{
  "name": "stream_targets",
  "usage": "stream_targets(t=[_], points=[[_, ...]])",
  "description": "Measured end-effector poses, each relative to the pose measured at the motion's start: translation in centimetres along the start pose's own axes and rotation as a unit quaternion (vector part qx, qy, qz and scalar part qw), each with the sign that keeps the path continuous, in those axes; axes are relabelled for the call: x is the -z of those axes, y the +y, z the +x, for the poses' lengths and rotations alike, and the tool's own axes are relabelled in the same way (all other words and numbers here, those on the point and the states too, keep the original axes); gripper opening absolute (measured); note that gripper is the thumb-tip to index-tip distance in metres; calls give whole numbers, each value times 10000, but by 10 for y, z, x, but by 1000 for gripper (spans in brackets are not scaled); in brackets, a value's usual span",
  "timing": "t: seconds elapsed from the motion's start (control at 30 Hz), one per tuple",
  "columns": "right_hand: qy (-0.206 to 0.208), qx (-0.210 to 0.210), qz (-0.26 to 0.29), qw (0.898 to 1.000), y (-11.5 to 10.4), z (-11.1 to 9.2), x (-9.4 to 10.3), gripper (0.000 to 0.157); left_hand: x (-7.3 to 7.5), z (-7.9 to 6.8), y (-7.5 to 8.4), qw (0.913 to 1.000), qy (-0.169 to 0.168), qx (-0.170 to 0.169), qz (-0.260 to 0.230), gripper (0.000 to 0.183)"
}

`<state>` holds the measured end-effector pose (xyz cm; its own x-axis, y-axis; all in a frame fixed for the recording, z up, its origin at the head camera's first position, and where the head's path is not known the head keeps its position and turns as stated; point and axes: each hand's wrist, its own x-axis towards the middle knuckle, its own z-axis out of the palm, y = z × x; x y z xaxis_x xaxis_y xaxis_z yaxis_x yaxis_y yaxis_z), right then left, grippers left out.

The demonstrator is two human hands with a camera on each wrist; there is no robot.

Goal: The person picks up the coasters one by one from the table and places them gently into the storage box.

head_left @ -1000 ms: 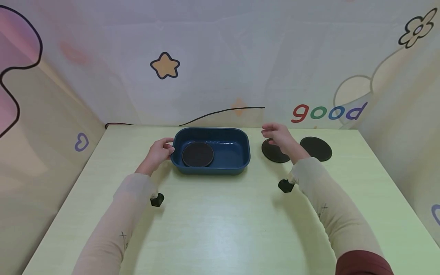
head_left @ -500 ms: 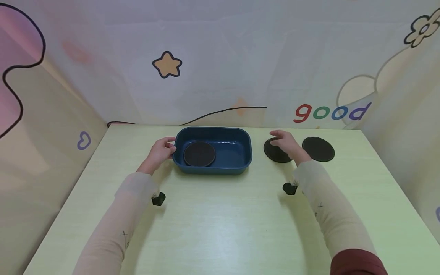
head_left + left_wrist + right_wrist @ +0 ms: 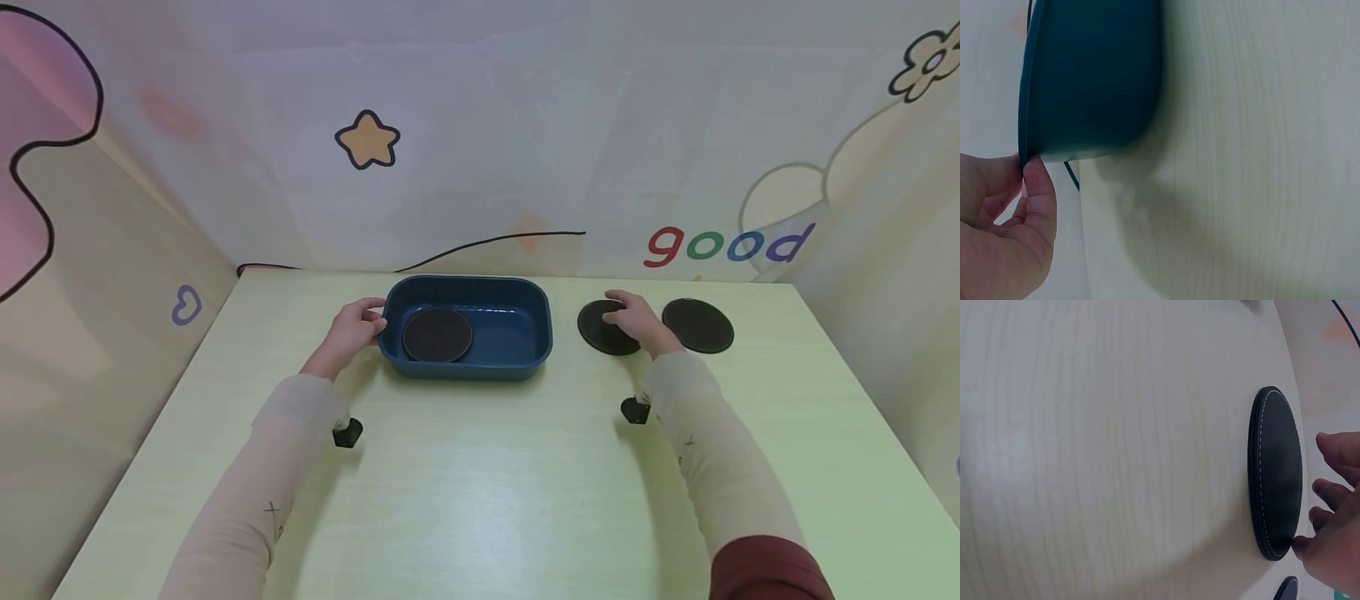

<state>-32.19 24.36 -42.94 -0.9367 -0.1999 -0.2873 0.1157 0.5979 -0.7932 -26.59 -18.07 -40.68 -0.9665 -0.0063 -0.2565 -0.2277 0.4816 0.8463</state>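
Note:
A blue rectangular baking dish (image 3: 512,335) stands at the back middle of the table, with a round black coaster (image 3: 437,335) lying in its left half. My left hand (image 3: 352,327) pinches the dish's left rim between thumb and fingers, as the left wrist view shows up close. To the right of the dish lies a second black coaster (image 3: 597,332), flat on the table. Over its right side is my right hand (image 3: 639,320), fingers apart and holding nothing. White stitching runs round that leather-like coaster (image 3: 1280,475) in the right wrist view, with a fingertip right at its edge.
A third black coaster (image 3: 699,326) lies just right of my right hand. Behind the table's back edge hangs a pale printed cloth (image 3: 480,150), and similar cloth closes off both sides. Black camera mounts (image 3: 636,410) hang below my wrists.
My right hand has moved right and lowered, from beyond the nearer coaster's left side to over its right side. The left hand keeps its pinch on the dish. The view has shifted slightly.

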Motion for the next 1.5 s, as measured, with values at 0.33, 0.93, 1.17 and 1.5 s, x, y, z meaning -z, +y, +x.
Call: stream_targets(t=[0.33, 0.93, 1.17, 1.5], points=[[-118, -139, -160, 9997, 5, 1, 2, 55, -1, 0, 0, 10000, -9, -13, -33, 43], [-421, 77, -660, 9969, 3, -6, 4, 49, 0, -1, 1, 9999, -39, -48, -84, 42], [-831, 28, -995, 9916, 2, -10, 5, 47, 1, -2, 0, 9999, -40, -59, -99, 42], [-1063, -35, -1493, 9831, 2, -11, 5, 39, 0, -1, 0, 10000, -16, 21, -37, 42]])
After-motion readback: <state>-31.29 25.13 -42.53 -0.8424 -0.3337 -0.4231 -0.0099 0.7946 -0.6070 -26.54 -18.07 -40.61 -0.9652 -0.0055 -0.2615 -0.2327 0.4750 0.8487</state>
